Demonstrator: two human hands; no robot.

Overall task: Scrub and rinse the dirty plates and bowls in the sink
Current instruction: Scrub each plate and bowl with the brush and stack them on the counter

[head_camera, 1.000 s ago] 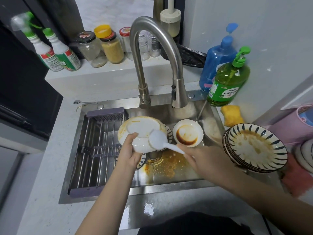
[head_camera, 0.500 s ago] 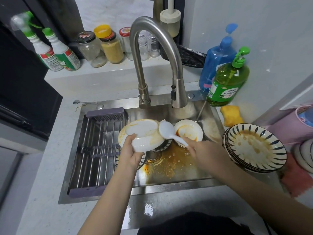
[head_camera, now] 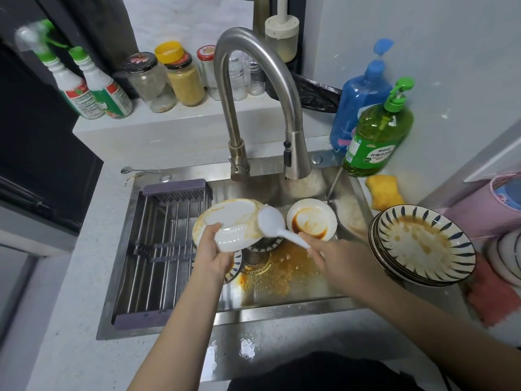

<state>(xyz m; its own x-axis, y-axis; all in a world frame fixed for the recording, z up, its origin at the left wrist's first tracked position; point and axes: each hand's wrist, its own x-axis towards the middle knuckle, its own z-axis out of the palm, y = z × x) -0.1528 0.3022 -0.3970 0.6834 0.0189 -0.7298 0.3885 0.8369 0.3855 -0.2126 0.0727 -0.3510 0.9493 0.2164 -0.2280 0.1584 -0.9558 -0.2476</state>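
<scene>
While the white bowl [head_camera: 231, 224] is held tilted over the sink [head_camera: 282, 303] at frame centre, its near rim is gripped by the left hand [head_camera: 215, 253]. A white spoon [head_camera: 277, 224] is pinched by the right hand [head_camera: 338, 259], its head apparently touching the bowl's edge. A sauce-stained small bowl [head_camera: 311, 220] sits just right of it. Orange residue [head_camera: 279, 273] is pooled near the drain. Striped dirty plates [head_camera: 423, 245] are stacked on the tabletop [head_camera: 64, 320], centre right.
</scene>
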